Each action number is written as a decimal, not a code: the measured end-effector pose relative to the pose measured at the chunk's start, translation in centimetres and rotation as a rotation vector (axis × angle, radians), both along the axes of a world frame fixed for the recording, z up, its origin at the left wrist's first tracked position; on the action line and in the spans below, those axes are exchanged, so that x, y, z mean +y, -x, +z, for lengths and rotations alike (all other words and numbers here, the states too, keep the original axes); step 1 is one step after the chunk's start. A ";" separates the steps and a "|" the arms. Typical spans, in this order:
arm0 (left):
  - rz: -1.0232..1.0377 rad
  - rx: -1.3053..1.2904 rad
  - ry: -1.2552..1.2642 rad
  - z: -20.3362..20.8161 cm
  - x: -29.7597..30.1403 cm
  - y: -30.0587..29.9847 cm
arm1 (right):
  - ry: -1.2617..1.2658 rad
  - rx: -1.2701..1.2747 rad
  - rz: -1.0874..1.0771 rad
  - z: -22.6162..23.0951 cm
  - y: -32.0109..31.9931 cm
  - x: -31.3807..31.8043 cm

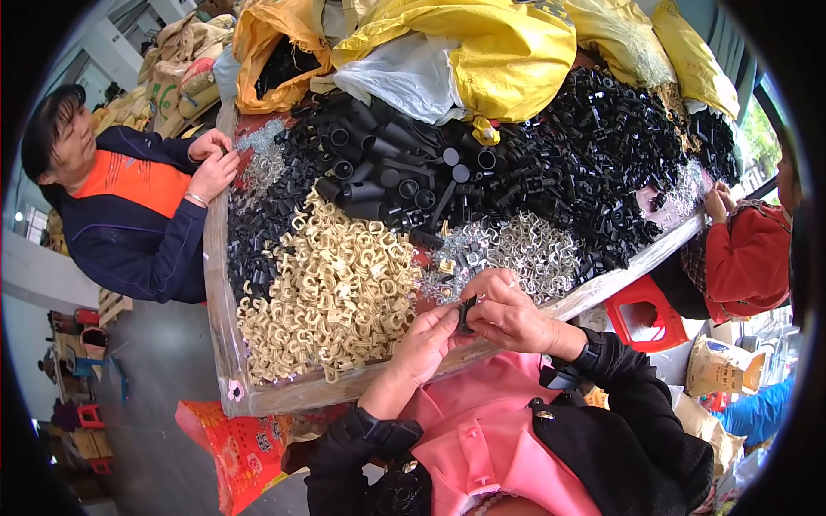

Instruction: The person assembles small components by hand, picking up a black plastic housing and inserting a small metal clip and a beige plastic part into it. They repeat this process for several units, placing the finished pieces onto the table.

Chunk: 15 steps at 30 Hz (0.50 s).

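Over the table's near edge my two hands meet at a small black plastic part [466, 315]. My left hand [428, 340] pinches it from the left. From the other side, the fingers of my right hand [508, 315] close on the same part, hiding some of it. Just beyond my hands lie a pile of metal clips [535, 249] and a scatter of small screws [460, 249]. A large heap of cream plastic clips [331, 297] spreads to the left of them.
Black plastic parts [594, 163] cover the table's far side, below yellow sacks [516, 60]. A wooden rim [301, 397] borders the table. One co-worker [129, 198] sits at the left, another [748, 258] at the right beside a red stool [645, 314].
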<state>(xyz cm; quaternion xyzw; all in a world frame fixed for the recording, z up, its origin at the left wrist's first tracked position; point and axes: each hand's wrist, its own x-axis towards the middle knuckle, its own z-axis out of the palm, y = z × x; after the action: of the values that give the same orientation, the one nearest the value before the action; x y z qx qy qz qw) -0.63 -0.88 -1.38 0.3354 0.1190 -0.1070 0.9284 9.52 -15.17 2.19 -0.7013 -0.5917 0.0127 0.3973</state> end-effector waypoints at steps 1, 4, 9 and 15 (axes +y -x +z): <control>-0.005 0.000 -0.032 0.0 0.0 0.2 | 0.021 -0.015 0.009 0.0 0.1 0.0; -0.016 0.004 -0.093 0.1 -0.1 0.4 | 0.021 -0.023 0.000 -0.6 0.0 0.1; -0.087 -0.005 -0.178 -0.1 0.0 0.6 | 0.085 -0.012 0.012 -0.7 0.0 0.1; -0.162 -0.024 -0.185 -0.7 0.1 0.6 | 0.136 0.006 0.010 -0.3 0.2 0.2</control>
<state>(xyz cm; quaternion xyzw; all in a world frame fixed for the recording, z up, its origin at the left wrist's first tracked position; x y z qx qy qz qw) -1.25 -0.82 -2.04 0.4292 0.0897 -0.1662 0.8832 9.33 -14.99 1.91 -0.7237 -0.5918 0.0570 0.3504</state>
